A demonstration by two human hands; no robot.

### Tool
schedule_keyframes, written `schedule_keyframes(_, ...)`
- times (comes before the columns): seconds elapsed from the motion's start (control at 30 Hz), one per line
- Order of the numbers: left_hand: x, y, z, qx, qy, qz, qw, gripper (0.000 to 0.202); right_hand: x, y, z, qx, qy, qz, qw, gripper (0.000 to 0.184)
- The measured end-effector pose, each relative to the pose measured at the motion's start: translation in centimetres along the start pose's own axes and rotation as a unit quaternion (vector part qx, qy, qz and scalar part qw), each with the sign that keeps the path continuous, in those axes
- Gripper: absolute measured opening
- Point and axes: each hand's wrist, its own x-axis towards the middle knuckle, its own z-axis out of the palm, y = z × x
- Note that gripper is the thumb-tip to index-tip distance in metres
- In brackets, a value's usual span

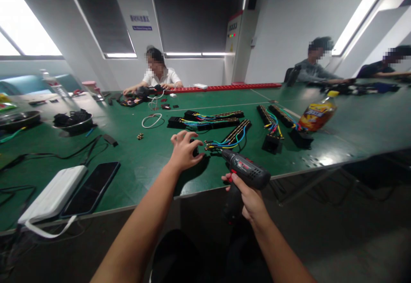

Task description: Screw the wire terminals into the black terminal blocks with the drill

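Head view, right hand (248,199) gripping drill (247,172), left hand (184,149) just beside, closed on black terminal block (195,148).

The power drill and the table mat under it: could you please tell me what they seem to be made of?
The power drill, gripped in the right hand, looks like moulded black plastic with a red label and a matte, faintly glossy sheen. The table mat looks like smooth green rubber or vinyl, since it reflects the windows softly. The left hand rests on a small black part, probably plastic.

No legible text on signs or labels
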Motion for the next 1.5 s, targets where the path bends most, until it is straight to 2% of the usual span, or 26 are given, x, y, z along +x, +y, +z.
schedule_keyframes(0.13, 0.3, 1.1, 1.0, -0.002, 0.009, 0.0, 1.0, 0.024, 0.1, 0.1, 0.0, -0.005, -0.003, 0.004, 1.0, 0.039)
schedule_keyframes(0.4, 0.6, 1.1, 1.6, 0.029, 0.02, -0.029, 0.999, 0.018, 0.0, 0.2, -0.1, -0.018, -0.004, -0.005, 1.0, 0.041)
schedule_keyframes(0.67, 0.7, 1.4, 2.1, 0.013, 0.011, -0.034, 0.999, 0.011, 0.0, 0.1, -0.1, -0.011, -0.005, -0.009, 1.0, 0.041)
schedule_keyframes(0.9, 0.8, 1.6, 2.1, -0.009, -0.007, -0.049, 0.999, 0.017, -0.1, -0.2, -0.3, -0.023, -0.005, 0.016, 1.0, 0.041)
schedule_keyframes(1.17, 0.6, 2.0, 2.0, -0.005, -0.031, -0.027, 0.999, 0.018, -1.0, -0.6, -0.5, -0.02, 0.015, 0.053, 0.998, 0.04)
schedule_keyframes(1.33, 0.4, 2.2, 2.2, -0.012, -0.047, -0.015, 0.999, 0.016, -2.5, -0.9, -1.7, -0.036, 0.022, 0.068, 0.997, 0.042)
schedule_keyframes(1.5, 0.2, 2.2, 2.6, -0.001, -0.056, 0.004, 0.998, 0.015, -4.7, -1.5, -4.4, -0.027, 0.025, 0.104, 0.994, 0.043)
